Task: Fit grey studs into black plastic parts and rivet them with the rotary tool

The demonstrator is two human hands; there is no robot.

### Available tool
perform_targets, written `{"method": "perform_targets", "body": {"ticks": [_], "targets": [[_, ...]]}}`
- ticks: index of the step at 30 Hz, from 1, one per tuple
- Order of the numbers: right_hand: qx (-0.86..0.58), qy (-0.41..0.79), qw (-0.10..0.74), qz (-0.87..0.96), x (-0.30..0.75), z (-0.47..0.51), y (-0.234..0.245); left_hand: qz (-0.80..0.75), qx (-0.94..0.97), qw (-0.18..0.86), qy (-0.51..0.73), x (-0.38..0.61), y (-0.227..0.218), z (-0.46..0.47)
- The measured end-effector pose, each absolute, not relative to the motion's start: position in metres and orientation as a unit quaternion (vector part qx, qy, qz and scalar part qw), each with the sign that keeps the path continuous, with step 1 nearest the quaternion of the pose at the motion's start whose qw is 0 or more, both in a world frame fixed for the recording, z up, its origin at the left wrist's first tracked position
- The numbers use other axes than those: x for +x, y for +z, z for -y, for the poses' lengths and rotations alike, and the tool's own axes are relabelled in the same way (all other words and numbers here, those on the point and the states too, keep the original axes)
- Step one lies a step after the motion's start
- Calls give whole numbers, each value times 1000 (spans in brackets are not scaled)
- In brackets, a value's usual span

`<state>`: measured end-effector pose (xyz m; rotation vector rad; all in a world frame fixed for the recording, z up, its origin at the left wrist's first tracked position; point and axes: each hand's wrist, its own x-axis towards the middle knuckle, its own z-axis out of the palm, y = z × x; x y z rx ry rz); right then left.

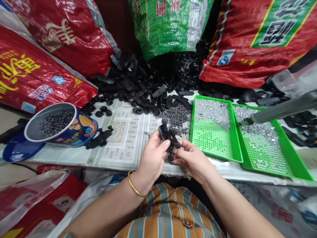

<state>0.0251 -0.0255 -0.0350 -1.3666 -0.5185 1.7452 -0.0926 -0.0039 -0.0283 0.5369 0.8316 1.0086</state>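
Close to the table's front edge, both my hands meet around a black plastic part with several round knobs (169, 136). My left hand (154, 155) is closed on it, thumb on top. The fingers of my right hand (190, 156) pinch the part's lower right side near a knob; the exact contact is partly hidden. Just behind my hands lies a heap of small dark metal pieces (177, 115). A similar black knobbed part (101, 137) rests on the table to the left.
Two green perforated trays (218, 153) (294, 170) hold small silvery pieces, with a grey metal bar (284, 107) crossing the right one. On the left, a tipped blue tub (84, 130) contains dark pieces. Black plastic parts (128, 82) pile up before red and green sacks (170, 29).
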Motion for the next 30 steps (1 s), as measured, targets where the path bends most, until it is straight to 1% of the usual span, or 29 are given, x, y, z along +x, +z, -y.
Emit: {"method": "perform_targets", "body": {"ticks": [5, 18, 23, 30], "targets": [[-542, 697, 423, 204, 26, 27, -35, -384, 249, 750, 477, -93, -30, 3], [-552, 680, 434, 210, 25, 28, -37, -389, 253, 753, 467, -94, -30, 3], [-573, 645, 442, 244, 25, 26, -36, -389, 250, 747, 479, -94, -31, 2], [-597, 635, 413, 263, 22, 23, -37, -390, 247, 738, 493, -92, -32, 3]]}}
